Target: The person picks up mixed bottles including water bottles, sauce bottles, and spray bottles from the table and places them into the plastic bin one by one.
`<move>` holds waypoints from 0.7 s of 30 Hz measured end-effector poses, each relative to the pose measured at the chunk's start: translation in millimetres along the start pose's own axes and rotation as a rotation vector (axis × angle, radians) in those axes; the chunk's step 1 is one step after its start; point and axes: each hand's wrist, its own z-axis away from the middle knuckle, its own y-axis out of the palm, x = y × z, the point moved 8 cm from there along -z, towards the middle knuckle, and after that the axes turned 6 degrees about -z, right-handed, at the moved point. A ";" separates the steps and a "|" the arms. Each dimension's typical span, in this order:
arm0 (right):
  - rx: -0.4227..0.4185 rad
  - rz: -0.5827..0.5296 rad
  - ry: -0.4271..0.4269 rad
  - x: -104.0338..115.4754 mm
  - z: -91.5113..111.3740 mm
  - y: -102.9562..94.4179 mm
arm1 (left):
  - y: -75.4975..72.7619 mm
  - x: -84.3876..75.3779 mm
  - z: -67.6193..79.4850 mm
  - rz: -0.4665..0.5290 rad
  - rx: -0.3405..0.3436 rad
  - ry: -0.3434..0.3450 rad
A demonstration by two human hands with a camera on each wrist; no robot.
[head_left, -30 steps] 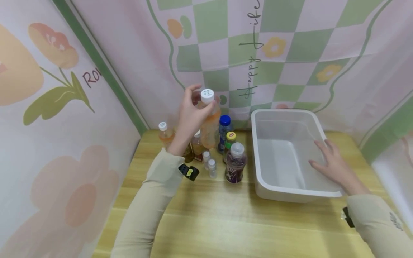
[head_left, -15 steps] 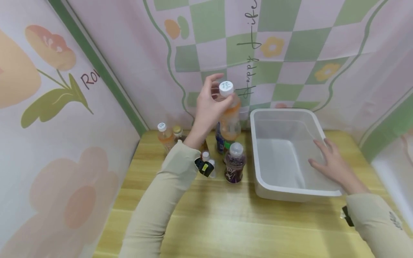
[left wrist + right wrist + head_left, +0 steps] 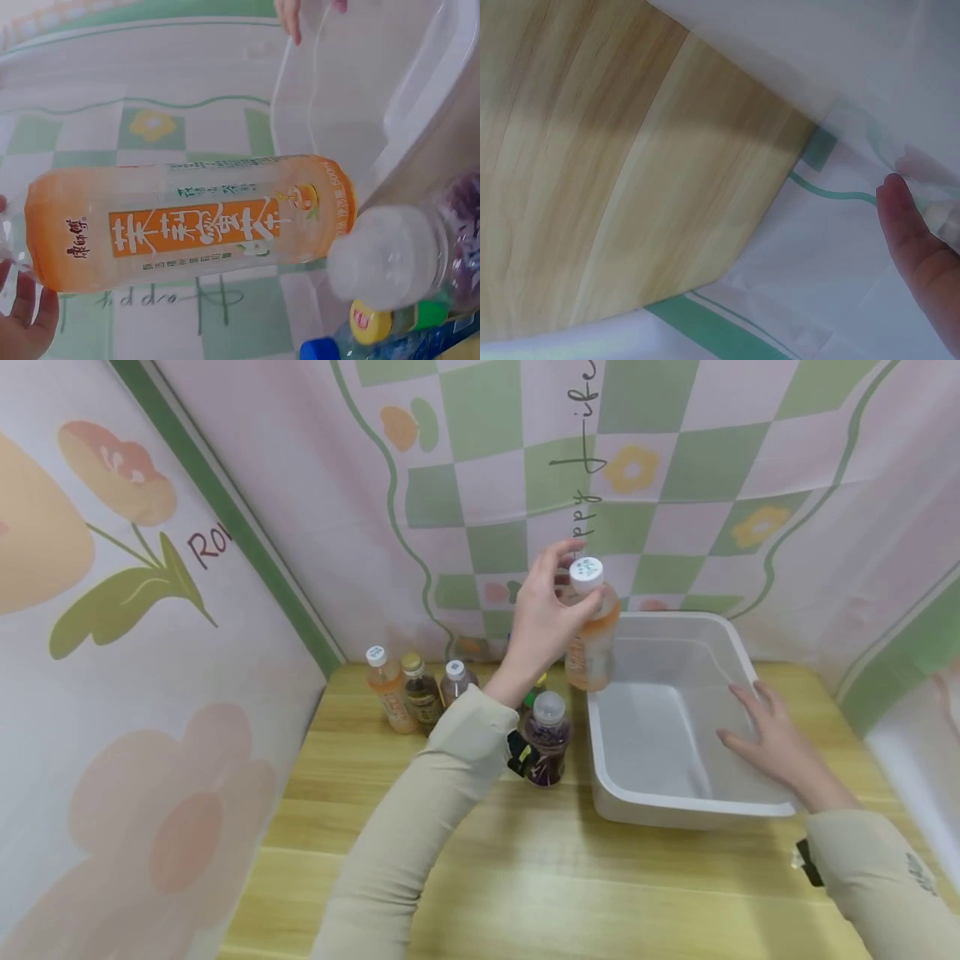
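Note:
My left hand (image 3: 551,610) holds a clear plastic bottle (image 3: 592,647) with a white cap by its neck. It hangs upright in the air at the left rim of a white plastic tub (image 3: 697,808). In the left wrist view its orange label (image 3: 202,229) shows, and the bottle looks drained of drink. My right hand (image 3: 780,747) lies over the tub's right side, fingers spread and loosely straight. In the right wrist view the fingers (image 3: 915,240) are partly cut off. Just left of the tub, under my left forearm, stands a bottle of dark purple drink (image 3: 547,743).
Several bottles stand left of my forearm: an orange-labelled one (image 3: 390,693), a gold-capped one (image 3: 422,697) and a white-capped one (image 3: 456,681). A blue-capped bottle (image 3: 405,345) and a yellow-capped one (image 3: 371,322) are partly hidden. The wooden table (image 3: 525,877) meets a patterned curtain (image 3: 495,485) behind.
My left hand has carried the orange-labelled bottle rightward, from above the other bottles to the tub's left rim. My right hand has stayed in place.

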 end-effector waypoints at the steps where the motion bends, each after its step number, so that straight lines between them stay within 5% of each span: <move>1: 0.003 0.001 0.002 -0.3 -0.1 0.2 | 3.8 -0.2 0.5 -0.008 0.008 0.002; 21: -0.012 -0.012 -0.010 -0.4 0.6 -1.6 | 67.3 22.4 12.2 -0.097 0.021 -0.043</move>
